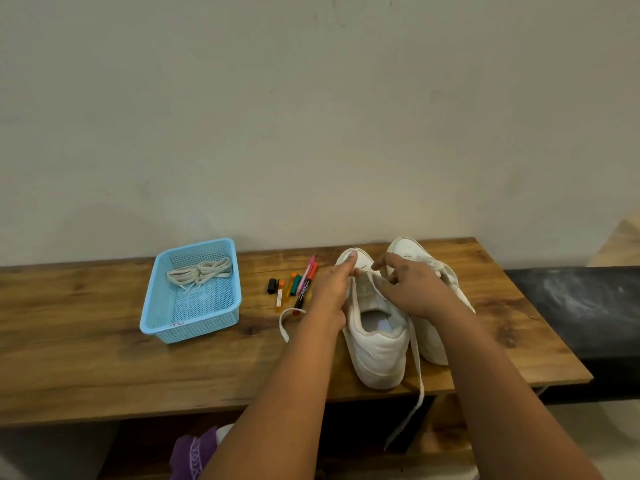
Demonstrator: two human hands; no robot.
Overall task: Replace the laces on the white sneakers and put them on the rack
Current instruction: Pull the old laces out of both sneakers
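L hand [333, 285] grips near sneaker [375, 337] at its toe, thumb up front. R hand [410, 289] pinches lace [417, 372] over the tongue; the lace end trails off the bench [104, 358]. 2nd sneaker [436, 306] just beyond R hand. Markers [298, 287], then blue basket [194, 292] w/ spare laces [201, 273], left of L hand.

Two white sneakers sitting side by side, right of frame centre

The nearer sneaker [377, 344] is standing heel toward the camera, its loose lace [417, 382] trailing over the front edge; the second sneaker [431, 334] is standing just right of it. Spare laces [201, 271] are lying coiled, left of centre.
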